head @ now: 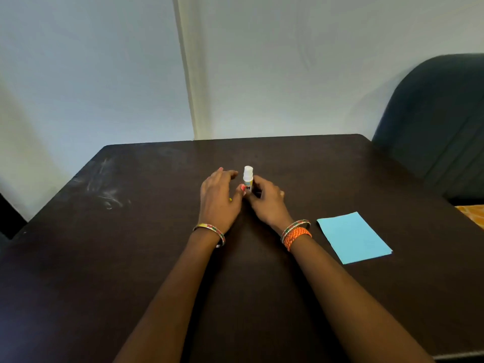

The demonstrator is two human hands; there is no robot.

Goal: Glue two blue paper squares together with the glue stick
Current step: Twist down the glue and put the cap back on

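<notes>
The right hand (267, 199) has its fingers closed around the lower part of the glue stick (248, 179), which stands upright near the middle of the dark worktop (131, 258). The left hand (217, 196) is just beside it with its fingers apart, holding nothing. The blue paper (353, 238) lies flat on the worktop to the right, apart from both hands.

I see two bare arms with no sleeves. The left wrist (209, 234) wears one shiny colourful bangle; the right wrist (296, 231) wears sparkly bangles and an orange one.
</notes>
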